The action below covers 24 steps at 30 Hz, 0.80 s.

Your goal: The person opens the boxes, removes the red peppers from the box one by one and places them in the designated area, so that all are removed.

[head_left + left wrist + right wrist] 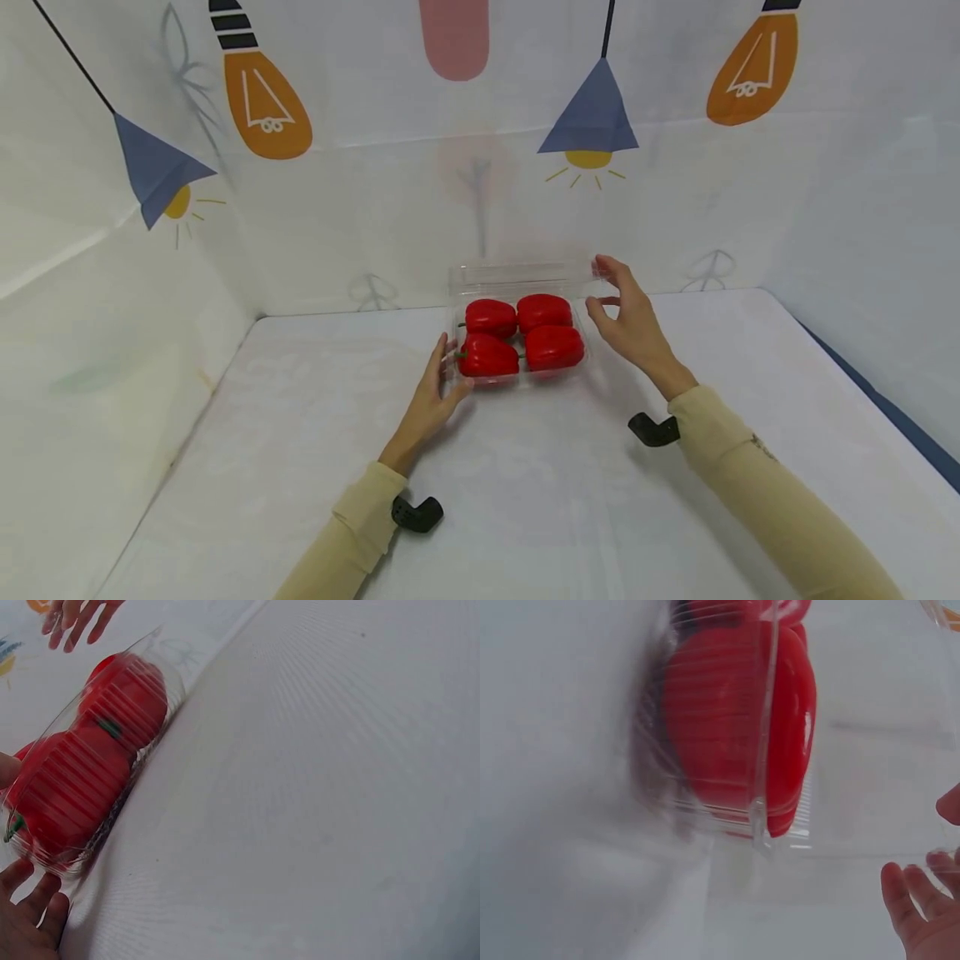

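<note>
Several red bell peppers [553, 347] with green stems lie in a clear plastic container [506, 380], whose hinged lid [517, 274] stands raised at the back. At the container's front left corner is my left hand [429, 404], its thumb at the front wall and its fingers along the left side. My right hand [633, 325] is at the right end of the lid, fingertips right at its edge and thumb spread apart from them. In the right wrist view, the fingers [924, 891] overlap the clear lid's edge.
The container sits on a white-covered table [525, 483] near its back edge. Behind rises a white cloth backdrop [360, 217] with printed lamps and bulbs. A black wrist device [417, 514] is on the left sleeve, another [654, 429] on the right.
</note>
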### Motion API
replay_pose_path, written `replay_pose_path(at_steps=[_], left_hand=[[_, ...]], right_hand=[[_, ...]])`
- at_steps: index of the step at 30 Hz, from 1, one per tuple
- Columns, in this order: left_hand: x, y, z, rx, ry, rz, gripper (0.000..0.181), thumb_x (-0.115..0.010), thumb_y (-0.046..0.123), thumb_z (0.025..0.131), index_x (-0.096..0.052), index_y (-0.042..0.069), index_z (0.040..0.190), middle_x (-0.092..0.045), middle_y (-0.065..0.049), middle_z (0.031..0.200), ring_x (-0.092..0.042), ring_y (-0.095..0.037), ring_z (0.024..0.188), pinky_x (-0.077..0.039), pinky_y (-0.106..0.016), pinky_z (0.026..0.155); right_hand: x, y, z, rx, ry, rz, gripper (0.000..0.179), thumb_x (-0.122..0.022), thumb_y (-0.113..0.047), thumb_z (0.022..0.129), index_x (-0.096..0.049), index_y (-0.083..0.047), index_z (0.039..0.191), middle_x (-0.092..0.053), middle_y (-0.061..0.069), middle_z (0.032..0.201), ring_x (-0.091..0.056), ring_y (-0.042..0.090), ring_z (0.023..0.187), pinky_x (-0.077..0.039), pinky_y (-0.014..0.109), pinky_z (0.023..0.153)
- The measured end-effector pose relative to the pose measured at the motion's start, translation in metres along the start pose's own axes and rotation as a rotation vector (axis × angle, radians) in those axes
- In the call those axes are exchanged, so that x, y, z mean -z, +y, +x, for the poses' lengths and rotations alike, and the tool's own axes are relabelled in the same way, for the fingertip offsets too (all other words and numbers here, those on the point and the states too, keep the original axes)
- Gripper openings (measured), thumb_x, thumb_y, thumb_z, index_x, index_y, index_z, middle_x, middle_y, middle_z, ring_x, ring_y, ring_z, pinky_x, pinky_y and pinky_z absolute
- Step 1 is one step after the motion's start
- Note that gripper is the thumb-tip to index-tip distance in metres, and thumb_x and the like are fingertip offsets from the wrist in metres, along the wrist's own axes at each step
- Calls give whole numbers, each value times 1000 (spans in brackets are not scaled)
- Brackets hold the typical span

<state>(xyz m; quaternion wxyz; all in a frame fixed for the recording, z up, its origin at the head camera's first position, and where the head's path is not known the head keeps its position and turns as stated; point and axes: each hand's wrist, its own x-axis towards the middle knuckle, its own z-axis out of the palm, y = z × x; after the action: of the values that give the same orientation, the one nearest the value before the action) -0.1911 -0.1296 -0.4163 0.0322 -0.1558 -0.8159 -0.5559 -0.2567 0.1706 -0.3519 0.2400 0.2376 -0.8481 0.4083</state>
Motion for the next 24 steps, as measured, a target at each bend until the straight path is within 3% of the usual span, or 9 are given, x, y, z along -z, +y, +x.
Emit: replay_pose_path(at_steps=[9, 16, 20, 24], left_hand=[[0, 0, -1, -22, -2, -13, 79, -59, 11, 91, -9, 0, 151, -27, -25, 152, -33, -43, 137, -31, -54, 112], [-1, -2, -1, -16, -8, -18, 78, -58, 10, 92, -8, 2, 151, -27, -24, 152, -33, -43, 137, -31, -54, 111], [0, -3, 0, -17, -15, -13, 78, -58, 9, 92, -7, 1, 151, -26, -24, 152, -33, -42, 137, -33, -53, 110], [0, -3, 0, -17, -11, -20, 78, -58, 9, 92, -7, 2, 151, -27, -24, 152, -33, -41, 137, -32, -53, 111]], right_hand=[[3, 1, 17, -98, -38, 133, 64, -53, 0, 91, -21, -4, 146, -39, 17, 146, -39, 31, 136, -47, 52, 95], [9, -25, 29, -170, -95, 234, 67, -49, 6, 91, -12, 5, 147, -28, 28, 149, -29, 42, 138, -39, 59, 101], [8, -29, 36, -231, -138, 245, 72, -49, 3, 92, -5, 4, 149, -20, 26, 153, -24, 41, 141, -34, 57, 107], [2, -4, 46, -307, -191, 238, 78, -51, -8, 94, 2, -7, 152, -15, 16, 157, -19, 32, 145, -29, 54, 112]])
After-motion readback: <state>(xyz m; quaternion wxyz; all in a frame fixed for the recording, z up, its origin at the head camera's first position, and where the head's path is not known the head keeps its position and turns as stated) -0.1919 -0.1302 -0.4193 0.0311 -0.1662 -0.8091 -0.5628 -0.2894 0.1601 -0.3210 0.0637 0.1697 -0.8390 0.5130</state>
